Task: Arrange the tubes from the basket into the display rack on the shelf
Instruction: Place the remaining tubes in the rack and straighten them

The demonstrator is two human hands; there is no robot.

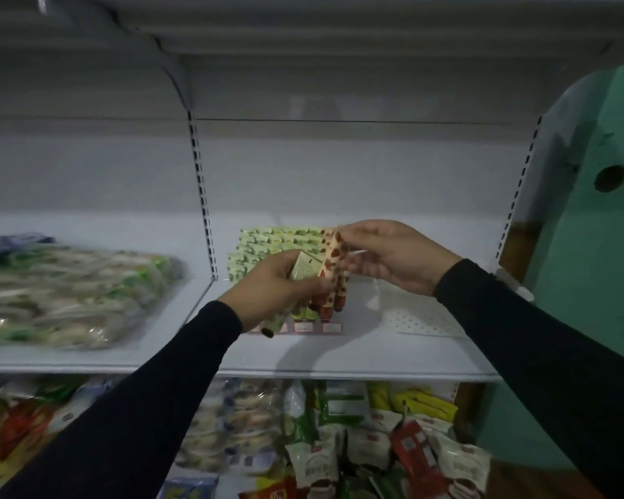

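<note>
Both hands are raised in front of the white shelf [357,351]. My left hand [271,289] is shut on a bunch of tubes: a pale green one [305,270] and red-patterned ones whose ends [334,300] hang below the fingers. My right hand [389,257] pinches the top of one red-patterned tube [334,252] that stands upright between the hands. Behind them sits the display rack [267,246], its rows filled with pale green tubes. No basket is in view.
Large bags of packaged goods [69,293] lie on the shelf to the left. A perforated white panel [422,318] lies on the shelf at the right. The lower shelf holds many snack packets [357,437]. A green wall [591,246] stands at the right.
</note>
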